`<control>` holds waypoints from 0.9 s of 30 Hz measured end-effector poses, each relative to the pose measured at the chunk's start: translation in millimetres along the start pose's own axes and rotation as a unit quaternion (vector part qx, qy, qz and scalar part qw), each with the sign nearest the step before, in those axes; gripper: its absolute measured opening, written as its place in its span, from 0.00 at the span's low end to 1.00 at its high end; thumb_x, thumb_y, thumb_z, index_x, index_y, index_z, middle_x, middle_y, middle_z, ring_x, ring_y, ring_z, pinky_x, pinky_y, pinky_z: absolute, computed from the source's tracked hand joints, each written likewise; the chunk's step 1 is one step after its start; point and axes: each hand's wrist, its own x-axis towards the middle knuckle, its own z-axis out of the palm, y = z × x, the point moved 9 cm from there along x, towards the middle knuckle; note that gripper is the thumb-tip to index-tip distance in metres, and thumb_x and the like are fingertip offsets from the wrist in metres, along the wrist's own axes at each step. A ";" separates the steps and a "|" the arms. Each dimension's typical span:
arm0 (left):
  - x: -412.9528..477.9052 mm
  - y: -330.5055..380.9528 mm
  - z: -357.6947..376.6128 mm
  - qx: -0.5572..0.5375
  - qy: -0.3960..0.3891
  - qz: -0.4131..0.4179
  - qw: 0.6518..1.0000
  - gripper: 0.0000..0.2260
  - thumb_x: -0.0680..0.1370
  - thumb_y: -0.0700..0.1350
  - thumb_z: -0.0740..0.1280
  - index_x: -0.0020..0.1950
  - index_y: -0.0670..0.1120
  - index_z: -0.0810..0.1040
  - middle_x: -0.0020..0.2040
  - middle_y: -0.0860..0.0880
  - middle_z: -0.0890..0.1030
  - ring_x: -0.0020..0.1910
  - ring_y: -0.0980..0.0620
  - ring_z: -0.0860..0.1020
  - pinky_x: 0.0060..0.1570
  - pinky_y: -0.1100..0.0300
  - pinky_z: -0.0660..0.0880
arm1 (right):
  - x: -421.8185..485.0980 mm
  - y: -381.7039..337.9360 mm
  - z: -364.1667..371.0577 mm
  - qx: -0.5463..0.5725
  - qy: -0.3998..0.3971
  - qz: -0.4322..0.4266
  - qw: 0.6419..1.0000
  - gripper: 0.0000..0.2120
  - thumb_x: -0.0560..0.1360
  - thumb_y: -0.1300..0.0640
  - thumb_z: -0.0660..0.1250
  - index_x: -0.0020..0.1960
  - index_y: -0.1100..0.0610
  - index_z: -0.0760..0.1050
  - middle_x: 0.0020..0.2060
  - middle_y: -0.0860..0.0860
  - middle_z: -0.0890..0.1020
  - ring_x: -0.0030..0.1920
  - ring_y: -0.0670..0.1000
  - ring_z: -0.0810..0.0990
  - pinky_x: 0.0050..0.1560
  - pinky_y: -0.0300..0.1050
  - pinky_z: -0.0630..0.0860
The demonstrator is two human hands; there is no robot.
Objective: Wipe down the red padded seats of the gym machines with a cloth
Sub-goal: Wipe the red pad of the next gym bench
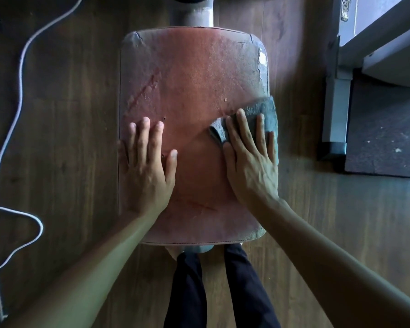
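A worn red padded seat (192, 74) fills the middle of the head view, with scratches on its left part and peeling cover along its right edge. My left hand (147, 166) lies flat on the seat's left side, fingers straight and spread. My right hand (251, 157) presses flat on a grey cloth (268, 110) at the seat's right edge, fingers straight over it. The cloth overhangs the edge a little and is bunched beside my index finger.
A grey metal post (192, 13) holds the seat at the top. A white cord (19, 74) loops over the wooden floor (69, 114) on the left. A grey machine frame (336, 114) and a dark mat (386, 138) stand at the right. My legs (213, 287) are below the seat.
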 end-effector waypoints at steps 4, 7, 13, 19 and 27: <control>-1.1 -0.1 0.1 -0.007 0.005 -0.003 1.000 0.25 0.85 0.55 0.53 0.79 0.47 0.59 0.80 0.45 0.58 0.80 0.44 0.53 0.77 0.42 0.53 | -23.1 4.4 4.6 -0.008 -0.010 -0.010 1.000 0.24 0.85 0.46 0.48 0.80 0.43 0.51 0.80 0.40 0.48 0.80 0.50 0.40 0.79 0.56 0.44; -0.4 0.2 -1.3 -0.003 0.004 -0.005 1.000 0.25 0.85 0.55 0.53 0.79 0.47 0.59 0.80 0.45 0.58 0.80 0.44 0.53 0.77 0.42 0.53 | -33.9 7.2 7.7 -0.030 -0.032 -0.020 0.999 0.24 0.84 0.44 0.47 0.80 0.43 0.50 0.79 0.39 0.47 0.80 0.49 0.40 0.79 0.57 0.45; -1.0 0.0 -0.4 -0.009 0.005 -0.001 1.000 0.25 0.84 0.55 0.54 0.79 0.46 0.59 0.80 0.45 0.58 0.80 0.45 0.53 0.77 0.43 0.53 | 23.4 -12.1 -0.2 -0.017 0.001 -0.010 1.000 0.24 0.85 0.45 0.46 0.80 0.43 0.49 0.80 0.40 0.47 0.80 0.50 0.39 0.79 0.53 0.39; 0.1 1.0 -4.3 -0.009 -0.004 -0.008 1.000 0.25 0.84 0.55 0.54 0.79 0.46 0.60 0.80 0.45 0.59 0.80 0.44 0.53 0.76 0.42 0.55 | -9.5 -4.6 3.5 -0.040 -0.030 -0.034 0.998 0.24 0.84 0.44 0.48 0.80 0.42 0.51 0.79 0.39 0.48 0.80 0.49 0.41 0.79 0.54 0.42; 0.2 0.5 -3.2 -0.007 -0.008 -0.008 1.000 0.26 0.84 0.54 0.56 0.79 0.46 0.59 0.80 0.45 0.58 0.80 0.45 0.53 0.76 0.42 0.54 | 11.9 -21.4 1.5 -0.037 -0.004 -0.018 0.999 0.25 0.85 0.45 0.47 0.81 0.45 0.48 0.80 0.42 0.48 0.80 0.50 0.41 0.79 0.53 0.41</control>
